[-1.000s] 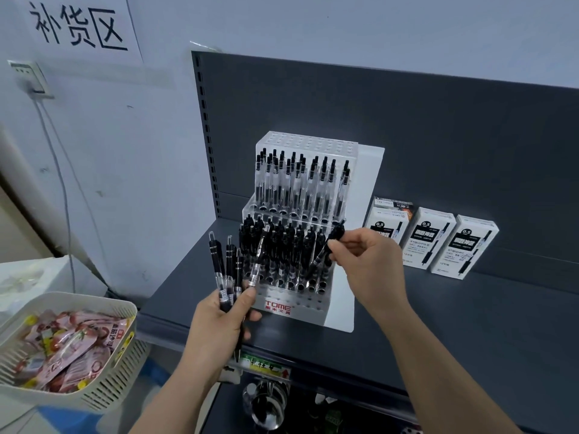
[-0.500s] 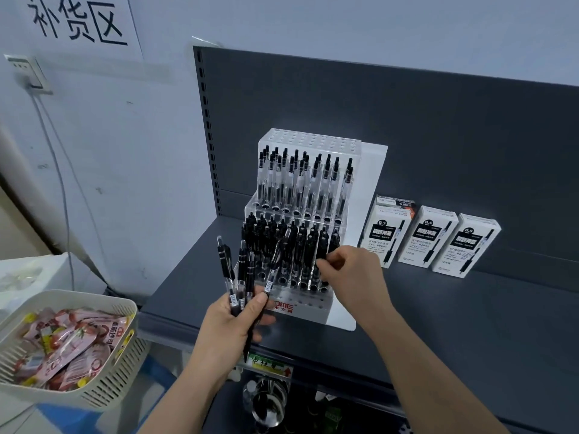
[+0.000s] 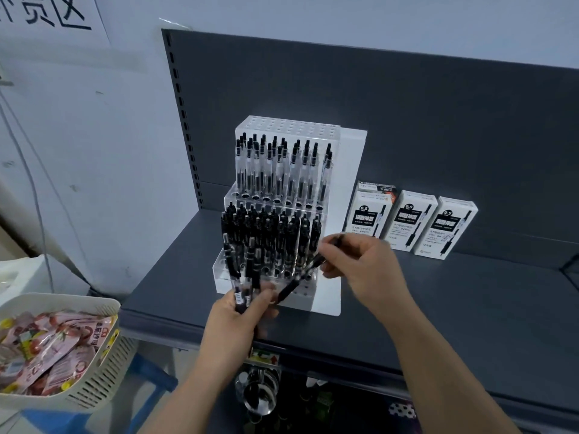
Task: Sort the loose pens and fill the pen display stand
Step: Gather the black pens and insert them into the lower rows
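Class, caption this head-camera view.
Left hand holds spare pens; right hand draws one pen before the display stand.

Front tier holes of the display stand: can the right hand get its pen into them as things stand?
Probably yes: the right hand holds a pen angled just above the front tier, with nothing between them.

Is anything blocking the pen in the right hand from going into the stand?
Nothing visible. The right hand holds a pen slanted over the stand's front row, whose holes look unfilled.
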{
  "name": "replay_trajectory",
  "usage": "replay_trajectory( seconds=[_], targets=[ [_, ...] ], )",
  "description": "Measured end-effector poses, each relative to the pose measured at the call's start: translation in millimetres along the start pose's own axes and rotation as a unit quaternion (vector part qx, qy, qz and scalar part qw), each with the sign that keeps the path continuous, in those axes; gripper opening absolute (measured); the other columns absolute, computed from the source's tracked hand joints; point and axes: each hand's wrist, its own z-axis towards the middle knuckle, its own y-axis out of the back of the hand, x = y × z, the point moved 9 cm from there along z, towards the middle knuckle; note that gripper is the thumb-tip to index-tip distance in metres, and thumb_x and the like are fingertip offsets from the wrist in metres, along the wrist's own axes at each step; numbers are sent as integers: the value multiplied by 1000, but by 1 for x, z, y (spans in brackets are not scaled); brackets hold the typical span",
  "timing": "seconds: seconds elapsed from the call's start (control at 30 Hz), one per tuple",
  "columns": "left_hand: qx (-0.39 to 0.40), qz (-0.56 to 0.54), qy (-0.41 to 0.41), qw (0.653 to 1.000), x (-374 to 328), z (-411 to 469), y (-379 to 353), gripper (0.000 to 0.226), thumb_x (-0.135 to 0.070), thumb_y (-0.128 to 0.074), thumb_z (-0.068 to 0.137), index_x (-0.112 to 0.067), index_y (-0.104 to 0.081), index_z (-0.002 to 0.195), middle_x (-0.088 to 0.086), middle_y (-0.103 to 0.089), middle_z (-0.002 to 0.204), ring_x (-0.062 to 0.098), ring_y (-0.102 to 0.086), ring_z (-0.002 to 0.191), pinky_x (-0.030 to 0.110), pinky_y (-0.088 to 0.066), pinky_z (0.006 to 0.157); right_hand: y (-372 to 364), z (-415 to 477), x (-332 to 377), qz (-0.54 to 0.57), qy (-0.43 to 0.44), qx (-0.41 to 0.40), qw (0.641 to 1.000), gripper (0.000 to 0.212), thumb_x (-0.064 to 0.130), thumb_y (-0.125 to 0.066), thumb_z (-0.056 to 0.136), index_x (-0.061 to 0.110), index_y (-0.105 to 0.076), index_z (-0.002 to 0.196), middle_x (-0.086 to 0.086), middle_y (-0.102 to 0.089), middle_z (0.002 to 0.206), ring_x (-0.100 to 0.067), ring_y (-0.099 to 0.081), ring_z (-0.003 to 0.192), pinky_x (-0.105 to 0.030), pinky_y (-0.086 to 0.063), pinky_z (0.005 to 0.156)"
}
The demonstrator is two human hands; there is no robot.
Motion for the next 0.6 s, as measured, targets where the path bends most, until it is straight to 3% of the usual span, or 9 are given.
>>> replay_trajectory(
  seconds=[0.13, 0.3, 0.47, 0.6],
  targets=[
    [-24, -20, -17, 999, -3, 3, 8, 18, -28, -54, 95, -18, -68, 100, 3, -61, 65, 10, -55, 48, 17, -47, 46, 37, 9, 13, -66, 65, -65, 994, 13, 12, -66, 90, 9, -71, 101, -3, -71, 73, -17, -67, 67, -30, -60, 73],
    [-31, 3, -34, 999, -8, 6, 10, 29, -37, -43, 97, -20, -66, 103, 1, -54, 61, 18, -49, 51, 29, -45, 55, 19, 17, 29, -161, 139, -42, 976, 14, 18, -64, 92, 5, -68, 92, -9, -69, 72, -28, -66, 72, -49, -56, 75],
    [-52, 30, -40, 997, -5, 10, 13, 34, -25, -39, 102, -8, -63, 86, 3, -54, 61, 18, -49, 56, 32, -40, 66, 4, 27, 43, -276, 225, 1, 935, 26, 22, -57, 95, -4, -61, 93, -15, -64, 72, -31, -63, 72, -48, -52, 70],
    [-67, 33, -69, 995, -6, 7, 16, 31, -26, -46, 100, -17, -71, 85, 0, -65, 69, 14, -55, 61, 27, -44, 64, -8, 29, 25, -316, 187, 37, 929, 19, 26, -59, 95, 8, -63, 100, -3, -67, 78, -20, -65, 74, -42, -55, 74]
  ],
)
